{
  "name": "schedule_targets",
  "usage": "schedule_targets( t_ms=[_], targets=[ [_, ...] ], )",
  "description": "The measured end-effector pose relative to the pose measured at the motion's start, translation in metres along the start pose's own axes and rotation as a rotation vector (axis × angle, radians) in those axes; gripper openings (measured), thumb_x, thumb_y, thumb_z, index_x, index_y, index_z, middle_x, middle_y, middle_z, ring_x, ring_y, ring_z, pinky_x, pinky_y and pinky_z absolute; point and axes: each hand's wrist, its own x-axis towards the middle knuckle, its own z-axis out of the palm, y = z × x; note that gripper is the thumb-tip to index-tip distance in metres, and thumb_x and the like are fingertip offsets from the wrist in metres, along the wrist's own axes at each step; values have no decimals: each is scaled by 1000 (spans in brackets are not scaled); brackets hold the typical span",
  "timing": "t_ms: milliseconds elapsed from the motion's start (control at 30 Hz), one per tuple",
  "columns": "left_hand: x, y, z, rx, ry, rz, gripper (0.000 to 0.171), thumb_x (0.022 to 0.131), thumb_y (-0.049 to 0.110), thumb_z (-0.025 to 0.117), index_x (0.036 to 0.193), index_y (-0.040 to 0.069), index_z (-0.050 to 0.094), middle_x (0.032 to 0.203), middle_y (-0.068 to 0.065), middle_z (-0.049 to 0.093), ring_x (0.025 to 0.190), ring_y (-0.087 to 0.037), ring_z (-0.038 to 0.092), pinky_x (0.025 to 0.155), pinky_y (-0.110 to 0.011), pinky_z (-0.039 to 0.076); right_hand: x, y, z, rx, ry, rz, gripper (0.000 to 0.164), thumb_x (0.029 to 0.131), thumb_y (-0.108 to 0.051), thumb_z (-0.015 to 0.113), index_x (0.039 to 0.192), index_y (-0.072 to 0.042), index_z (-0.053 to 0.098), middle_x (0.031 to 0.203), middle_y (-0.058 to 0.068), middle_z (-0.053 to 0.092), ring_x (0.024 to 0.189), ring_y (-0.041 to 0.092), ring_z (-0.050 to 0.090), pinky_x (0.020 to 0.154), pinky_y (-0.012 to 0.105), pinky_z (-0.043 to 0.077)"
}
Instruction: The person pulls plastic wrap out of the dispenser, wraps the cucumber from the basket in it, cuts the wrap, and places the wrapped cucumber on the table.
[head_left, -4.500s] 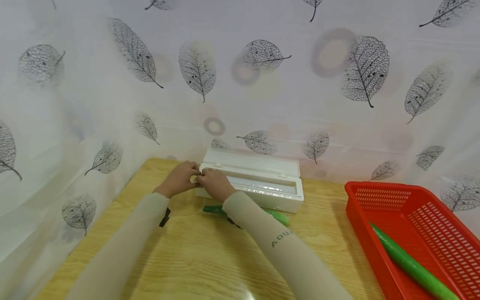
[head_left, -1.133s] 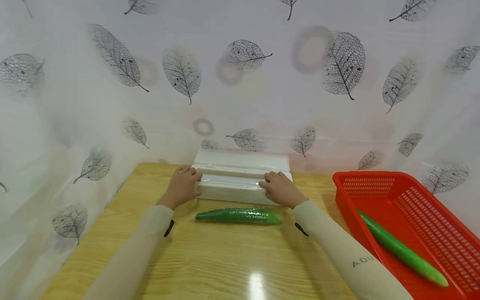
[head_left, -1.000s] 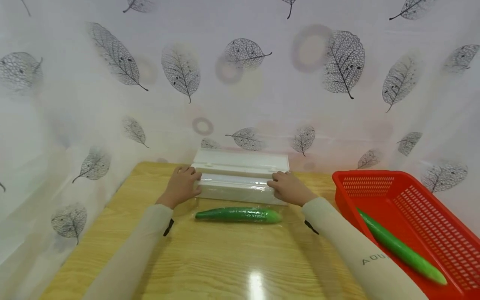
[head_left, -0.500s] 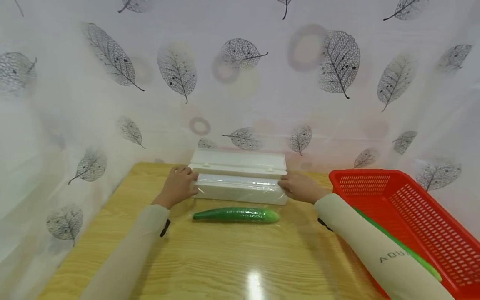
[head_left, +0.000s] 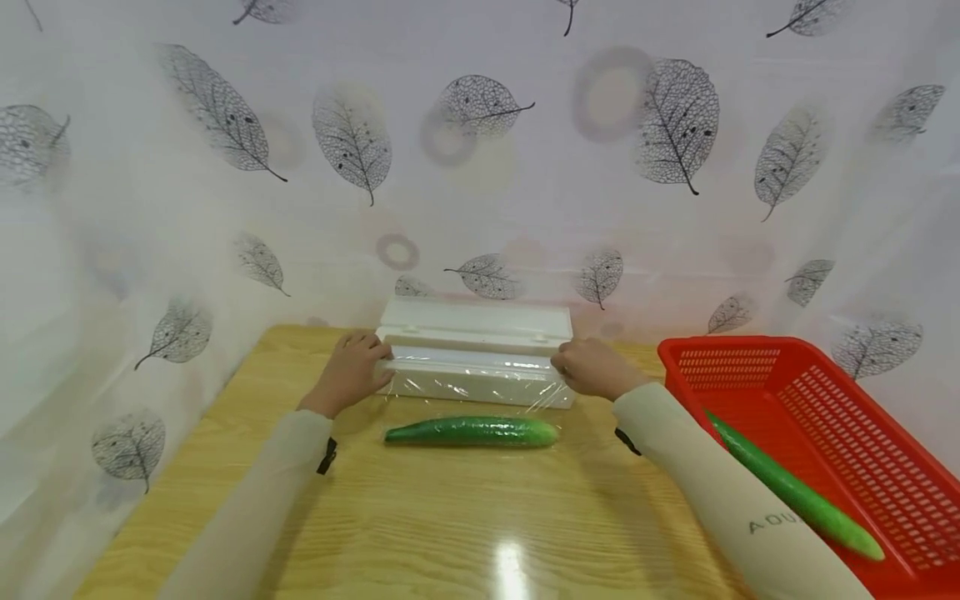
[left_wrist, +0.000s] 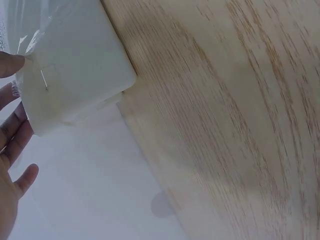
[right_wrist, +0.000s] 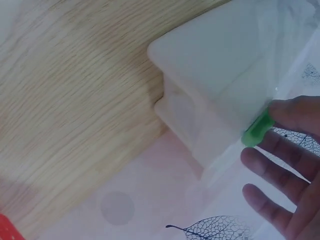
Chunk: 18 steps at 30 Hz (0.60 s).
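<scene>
A white cling film dispenser [head_left: 480,387] lies lengthwise at the back of the table, its lid tipped back. Clear cling film [head_left: 450,385] hangs wrinkled over its front. My left hand [head_left: 351,372] pinches the film at the left end; in the left wrist view the thumb [left_wrist: 11,65] presses it by the box corner. At the right end, my right hand [head_left: 596,368] pinches a small green slide cutter [right_wrist: 259,129] between thumb and index finger, right at the dispenser's edge. In front lies a cucumber [head_left: 472,431] under shiny clear film.
A red plastic basket [head_left: 678,379] with perforated sides stands at the right, another cucumber [head_left: 795,487] in it. My right sleeve overlaps the basket's near side. Behind the wooden table [head_left: 420,517] hangs a leaf-patterned curtain [head_left: 525,192].
From beside my left hand, the right hand has slid along the dispenser to its right end, then slightly back left. The film over the front has wrinkled; the left hand stays at the left end.
</scene>
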Motion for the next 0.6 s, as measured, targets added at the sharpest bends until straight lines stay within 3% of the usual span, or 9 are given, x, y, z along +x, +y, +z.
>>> schedule_targets(
  t_ms=[200, 367, 500, 600],
  targets=[
    [-1, 0, -1, -32, -18, -23, 21, 83, 29, 70, 94, 11, 66, 95, -7, 63, 103, -31, 56, 98, -55, 39, 3, -6, -1, -30, 5, 56, 26, 73, 6, 59, 59, -13, 49, 57, -1, 47, 52, 12, 39, 48, 24, 32],
    [-1, -1, -7, -164, -4, -66, 29, 81, 26, 72, 103, 8, 67, 101, -12, 65, 102, -32, 57, 95, -54, 42, 0, -5, -3, -12, 6, 108, 12, 74, -1, 65, 67, -10, 60, 65, 3, 56, 58, 17, 51, 52, 31, 43],
    [-2, 0, -13, -254, 0, -114, 31, 82, 20, 72, 108, 6, 65, 111, -16, 62, 106, -34, 56, 95, -52, 43, -2, -16, -7, -10, 94, 102, 8, 75, -5, 70, 73, -10, 64, 70, 4, 60, 61, 18, 55, 55, 33, 48],
    [-3, 7, -17, -235, 56, -92, 27, 81, 16, 72, 106, 7, 65, 108, -14, 61, 104, -32, 56, 93, -48, 46, -2, -38, -4, -29, 146, 47, 9, 76, -11, 73, 76, -11, 64, 72, 2, 62, 61, 15, 55, 56, 29, 48]
  ],
)
